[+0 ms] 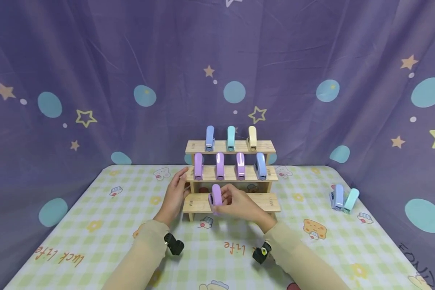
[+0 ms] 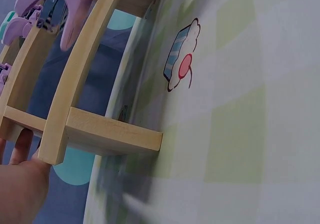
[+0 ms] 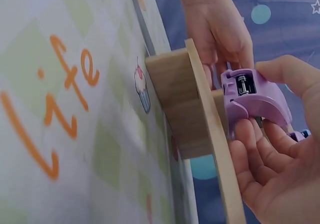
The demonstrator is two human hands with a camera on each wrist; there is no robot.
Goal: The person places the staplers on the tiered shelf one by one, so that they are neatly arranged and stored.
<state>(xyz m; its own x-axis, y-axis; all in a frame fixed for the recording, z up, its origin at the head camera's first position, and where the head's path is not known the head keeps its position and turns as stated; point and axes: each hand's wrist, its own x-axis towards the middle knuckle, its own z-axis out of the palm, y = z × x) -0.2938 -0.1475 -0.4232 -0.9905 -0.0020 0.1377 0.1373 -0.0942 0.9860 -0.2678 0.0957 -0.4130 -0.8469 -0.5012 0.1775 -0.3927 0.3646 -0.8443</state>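
Observation:
My right hand (image 1: pixel 239 203) pinches a purple mini stapler (image 1: pixel 216 197) between thumb and fingers, upright at the left part of the bottom step of a wooden three-step rack (image 1: pixel 253 203). In the right wrist view the stapler (image 3: pixel 257 97) shows its metal mechanism, with the thumb on one side and curled fingers on the other. My left hand (image 1: pixel 175 195) rests against the rack's left end by the middle step, fingers fairly straight. The left wrist view shows that hand (image 2: pixel 22 189) touching the wood, its fingertips partly hidden behind it.
On the middle step stand three purple staplers (image 1: pixel 220 166) and a blue one (image 1: pixel 261 166). The top step bears a blue (image 1: pixel 210 138), a teal (image 1: pixel 230 138) and a yellow stapler (image 1: pixel 252 138). Another blue (image 1: pixel 337 197) and teal stapler (image 1: pixel 351 200) stand right on the checked tablecloth (image 1: pixel 112 225).

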